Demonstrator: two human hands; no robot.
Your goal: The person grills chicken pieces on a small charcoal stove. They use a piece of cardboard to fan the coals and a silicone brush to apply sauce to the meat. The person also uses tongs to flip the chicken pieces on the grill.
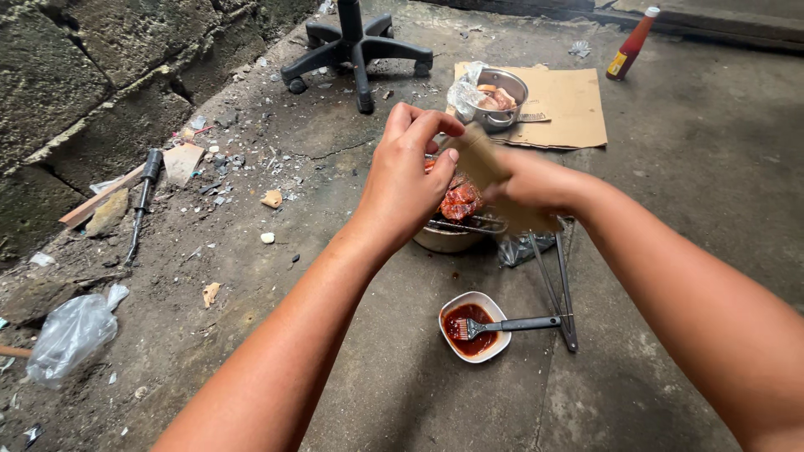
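Observation:
My left hand (408,172) hovers over a small round grill (448,237) on the concrete floor, its fingers pinched together; whether it grips anything I cannot tell. My right hand (526,180) grips a piece of brown cardboard (484,163), blurred with motion, above the grill. Red glazed meat (461,201) lies on the grate, partly hidden by my hands. In front of the grill stands a small white bowl of red sauce (474,326) with a black basting brush (511,324) resting in it.
A metal bowl of raw meat (499,96) sits on a flat cardboard sheet (565,105). Metal tongs (557,285) lie right of the grill. A red sauce bottle (631,44) is far right, a chair base (356,50) at the back, rubble and a plastic bag (74,333) left.

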